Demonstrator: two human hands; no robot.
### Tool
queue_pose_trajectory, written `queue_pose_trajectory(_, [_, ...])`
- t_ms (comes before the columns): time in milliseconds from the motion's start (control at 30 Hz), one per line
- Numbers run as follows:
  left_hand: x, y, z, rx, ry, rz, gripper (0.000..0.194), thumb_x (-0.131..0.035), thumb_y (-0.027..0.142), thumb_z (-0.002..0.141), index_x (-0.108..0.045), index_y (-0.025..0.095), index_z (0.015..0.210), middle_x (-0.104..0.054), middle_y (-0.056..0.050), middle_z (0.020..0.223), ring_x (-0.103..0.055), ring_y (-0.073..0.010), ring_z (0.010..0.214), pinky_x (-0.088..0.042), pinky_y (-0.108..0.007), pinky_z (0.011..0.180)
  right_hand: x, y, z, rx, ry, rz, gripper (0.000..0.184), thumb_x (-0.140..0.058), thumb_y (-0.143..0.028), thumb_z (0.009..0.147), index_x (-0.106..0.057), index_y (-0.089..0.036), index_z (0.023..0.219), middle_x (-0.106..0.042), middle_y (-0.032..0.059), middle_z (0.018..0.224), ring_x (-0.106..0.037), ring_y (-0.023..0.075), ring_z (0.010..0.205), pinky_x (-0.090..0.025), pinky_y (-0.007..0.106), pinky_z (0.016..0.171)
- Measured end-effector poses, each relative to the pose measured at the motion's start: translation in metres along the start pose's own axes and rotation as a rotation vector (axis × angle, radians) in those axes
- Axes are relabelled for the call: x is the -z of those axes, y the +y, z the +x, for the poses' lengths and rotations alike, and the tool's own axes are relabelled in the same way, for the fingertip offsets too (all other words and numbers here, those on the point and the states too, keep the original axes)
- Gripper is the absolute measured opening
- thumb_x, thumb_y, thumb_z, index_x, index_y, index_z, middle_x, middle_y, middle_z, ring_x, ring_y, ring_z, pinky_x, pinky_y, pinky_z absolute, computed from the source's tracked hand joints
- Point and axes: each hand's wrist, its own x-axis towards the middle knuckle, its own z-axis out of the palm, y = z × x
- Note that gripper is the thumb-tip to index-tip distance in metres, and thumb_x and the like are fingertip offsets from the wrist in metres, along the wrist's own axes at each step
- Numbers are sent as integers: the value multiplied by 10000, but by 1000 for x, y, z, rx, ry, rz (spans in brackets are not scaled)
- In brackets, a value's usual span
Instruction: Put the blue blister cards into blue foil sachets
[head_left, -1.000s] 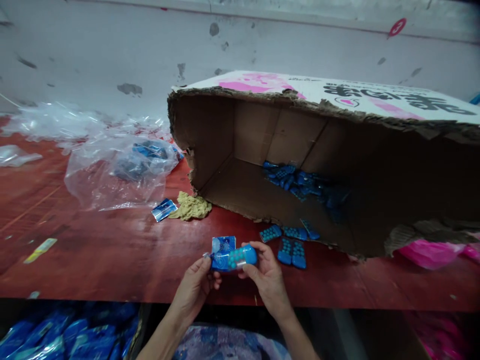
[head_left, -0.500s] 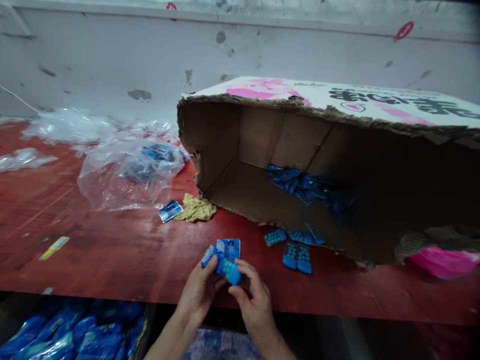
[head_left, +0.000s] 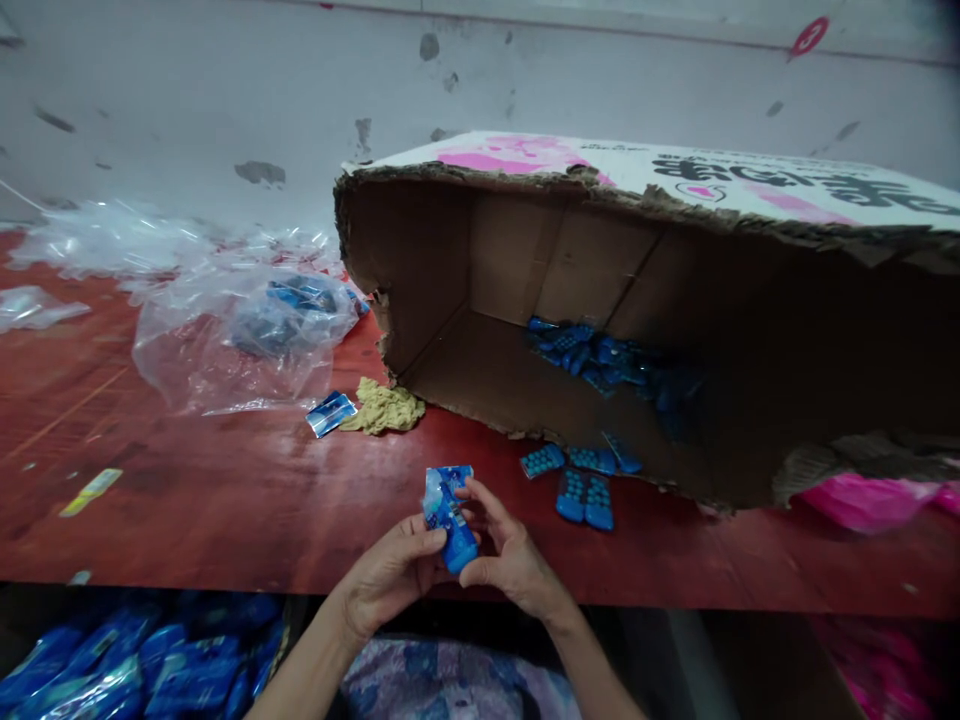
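In front of me, above the table's near edge, is a small pair of blue socks (head_left: 460,552) with a blue printed card (head_left: 448,487) around it. My left hand (head_left: 411,560) is closed on its left side, thumb across the front. My right hand (head_left: 510,560) curls around the right side, with the index finger at the card's upper part and the thumb by the lower end. Further right lie more blue socks with dotted soles (head_left: 585,498), at the mouth of a torn cardboard box (head_left: 435,370). A heap of similar blue socks (head_left: 592,355) is inside the box.
Left of the box are a yellow crumpled cloth (head_left: 386,406), a blue card (head_left: 330,413) and clear plastic bags (head_left: 187,350). A yellow strip (head_left: 91,491) lies on the red table (head_left: 225,520). Below its edge, a bin holds blue packs (head_left: 187,670). Pink material (head_left: 870,500) sits at right.
The printed card, flat on the table behind the hands before, is now on the socks in my hands. The dotted sole no longer shows. The view has shifted slightly.
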Motion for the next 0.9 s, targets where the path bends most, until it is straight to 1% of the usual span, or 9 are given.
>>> queue_pose_trajectory(67, [0,-1,0,3,-24,-6,202,-655,175,679,-666,95,864,-693,-78,790,-619,-142,713,-456,-271,756,-1,0,1,-39,-107,98,816,-813,-236,514,-452,-379,1231,-540,-22,1196,-521,196,1062,-452,292,824])
queue_pose_trajectory(133, [-1,-3,0,-14,-10,-13,188,-678,176,659,-673,96,829,-691,-65,761,-614,-130,694,-456,-242,725,-3,1,2,-51,-146,173,772,-812,-280,521,-477,-373,1210,-590,-27,1131,-553,195,1025,-470,285,792])
queue_pose_trajectory(300, [-4,-16,2,-92,132,-60,139,-713,230,628,-678,118,703,-671,-21,628,-582,-93,566,-450,-199,600,-8,3,1,5,-82,179,677,-765,-400,584,-503,-314,1202,-584,10,1175,-522,225,1097,-399,350,928])
queue_pose_trajectory(500, [-14,-30,0,-174,305,-102,162,-706,299,633,-675,148,683,-692,-23,694,-604,-116,621,-479,-240,648,-16,9,-5,42,8,-2,614,-642,-496,692,-463,-292,1243,-606,31,1146,-561,224,1037,-423,338,902])
queue_pose_trajectory(567, [-15,-29,-2,-192,343,-66,174,-687,316,650,-672,150,703,-689,-24,695,-605,-122,628,-481,-251,650,-18,7,-4,59,2,-100,598,-610,-481,734,-429,-288,1270,-583,37,1178,-546,221,1057,-418,335,909])
queue_pose_trajectory(633, [-11,-23,-7,-239,409,20,195,-676,323,659,-667,155,758,-690,-22,713,-605,-128,637,-482,-269,671,-17,3,1,83,-7,-301,524,-605,-409,768,-449,-290,1254,-559,33,1198,-536,211,1059,-414,327,911])
queue_pose_trajectory(733, [13,-5,-24,-337,657,254,279,-682,348,636,-649,164,843,-699,-17,764,-618,-156,694,-471,-307,743,-10,-1,12,143,82,-722,375,-571,-251,801,-525,-278,1173,-558,34,1149,-527,195,1026,-412,319,895])
queue_pose_trajectory(833, [53,23,-51,-376,1021,649,391,-667,409,609,-638,162,911,-697,-33,884,-609,-236,881,-424,-362,862,-2,0,26,143,220,-1111,334,-540,-183,803,-553,-265,1127,-579,49,1067,-518,215,970,-408,352,847])
queue_pose_trajectory(900, [78,41,-70,-357,1259,904,435,-605,445,646,-618,151,966,-680,-80,934,-572,-304,977,-399,-421,888,0,3,35,96,267,-1303,291,-545,-192,805,-574,-270,1083,-592,53,1030,-514,229,927,-401,364,798])
